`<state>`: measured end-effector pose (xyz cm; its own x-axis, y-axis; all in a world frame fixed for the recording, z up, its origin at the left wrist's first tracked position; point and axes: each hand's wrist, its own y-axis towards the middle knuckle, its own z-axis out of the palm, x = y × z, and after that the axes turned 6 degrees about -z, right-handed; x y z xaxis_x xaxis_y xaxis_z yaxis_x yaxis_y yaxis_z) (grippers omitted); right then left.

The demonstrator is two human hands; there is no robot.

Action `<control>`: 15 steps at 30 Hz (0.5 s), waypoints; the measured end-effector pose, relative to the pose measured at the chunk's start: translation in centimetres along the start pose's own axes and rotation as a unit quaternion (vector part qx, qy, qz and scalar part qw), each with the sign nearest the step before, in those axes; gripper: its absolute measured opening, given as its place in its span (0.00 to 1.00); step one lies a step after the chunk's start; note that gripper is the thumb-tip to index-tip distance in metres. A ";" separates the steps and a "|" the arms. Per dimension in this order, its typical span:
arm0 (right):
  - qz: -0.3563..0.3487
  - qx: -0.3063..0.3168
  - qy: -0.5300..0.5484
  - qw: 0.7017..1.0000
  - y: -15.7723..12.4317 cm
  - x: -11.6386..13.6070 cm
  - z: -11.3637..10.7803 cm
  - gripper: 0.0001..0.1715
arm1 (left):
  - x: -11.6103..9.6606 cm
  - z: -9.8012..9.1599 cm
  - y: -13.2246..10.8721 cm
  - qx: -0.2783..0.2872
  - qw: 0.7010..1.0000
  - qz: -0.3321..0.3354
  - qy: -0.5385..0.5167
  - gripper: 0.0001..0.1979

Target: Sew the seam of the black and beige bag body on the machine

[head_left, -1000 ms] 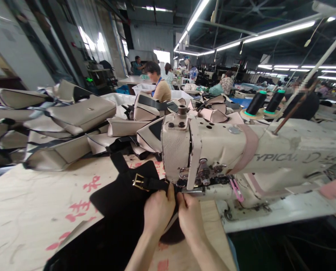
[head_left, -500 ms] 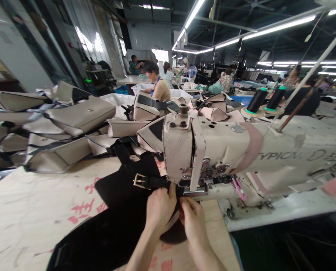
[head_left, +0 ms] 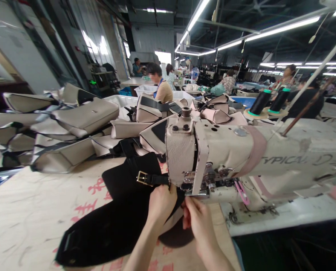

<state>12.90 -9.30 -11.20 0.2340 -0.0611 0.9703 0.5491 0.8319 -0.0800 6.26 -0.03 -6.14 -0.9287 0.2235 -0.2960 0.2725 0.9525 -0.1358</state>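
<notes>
Beneath the left hand (head_left: 162,208), curled nearly shut, a black leather strap (head_left: 156,180) is pinched against a black leather bag panel (head_left: 119,222), right up to the presser foot (head_left: 197,185) of a cream industrial sewing machine (head_left: 221,146). Just beside it, the right hand (head_left: 198,222) has its fingers half bent, their tips at the panel's edge by the machine's metal plate; whether they grip cannot be told. Left of the left hand, a brass buckle (head_left: 142,178) sits on the strap. Under both hands, the panel lies flat on a plywood table (head_left: 23,214) marked with red characters. Farther out, past the hands, beige bags (head_left: 86,114) with black straps lie heaped, two black thread cones (head_left: 269,101) stand beyond the machine, and a co-worker (head_left: 162,90) sits in the distance
</notes>
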 end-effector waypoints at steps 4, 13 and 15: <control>-0.250 -0.139 -0.306 0.908 -1.1 3.9 -10.8 0.20 | 0.2 0.2 0.1 -0.001 1.000 -0.003 -0.007 0.17; -0.475 -0.217 -0.653 0.548 -0.2 2.9 -31.6 0.24 | 0.3 0.5 -0.2 0.002 1.000 -0.015 -0.025 0.19; -0.476 -0.227 -0.649 0.548 -0.4 1.5 -31.1 0.25 | 0.3 0.6 -0.5 0.002 0.999 -0.016 -0.030 0.20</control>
<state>37.97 -26.85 -16.79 -0.9383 0.3408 -0.0584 0.1376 0.5228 0.8413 5.98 -0.57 -6.73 -0.9204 0.1801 -0.3469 0.2441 0.9580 -0.1502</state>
